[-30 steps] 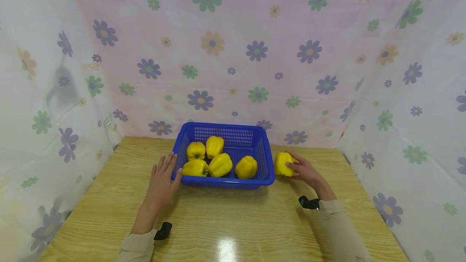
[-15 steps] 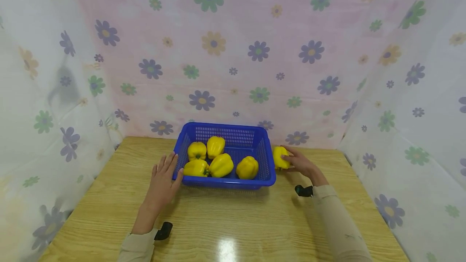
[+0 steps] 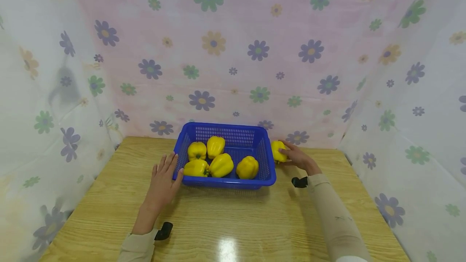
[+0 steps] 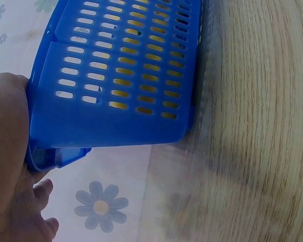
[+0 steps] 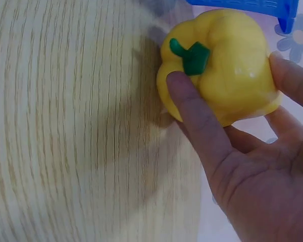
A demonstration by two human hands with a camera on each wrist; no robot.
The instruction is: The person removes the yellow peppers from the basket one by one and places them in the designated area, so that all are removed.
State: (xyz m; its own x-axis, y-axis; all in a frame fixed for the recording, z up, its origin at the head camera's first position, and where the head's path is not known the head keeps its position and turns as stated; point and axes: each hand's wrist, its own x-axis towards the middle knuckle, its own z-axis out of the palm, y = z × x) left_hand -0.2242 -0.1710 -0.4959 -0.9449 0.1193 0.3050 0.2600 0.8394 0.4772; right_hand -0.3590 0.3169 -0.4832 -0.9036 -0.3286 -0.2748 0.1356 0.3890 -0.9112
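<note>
A yellow bell pepper (image 3: 278, 151) with a green stem (image 5: 195, 59) is beside the basket's right wall, and my right hand (image 3: 299, 158) holds it with thumb and fingers around its side. At the left front corner of the blue basket (image 3: 222, 181), my left hand (image 3: 161, 184) rests on the rim with fingers extended. Several more yellow bell peppers (image 3: 221, 165) lie inside the basket, most on its left side, with one yellow pepper (image 3: 247, 167) apart toward the right. Through the slots of the basket wall (image 4: 111, 121), the left wrist view shows patches of yellow.
The wooden table (image 3: 225, 221) extends in front of the basket and to both sides. A flower-patterned cloth (image 3: 233, 92) hangs close behind the basket and along the left and right sides.
My right hand has moved the pepper backward and slightly left along the basket's right side. The left hand and the basket have stayed in place.
</note>
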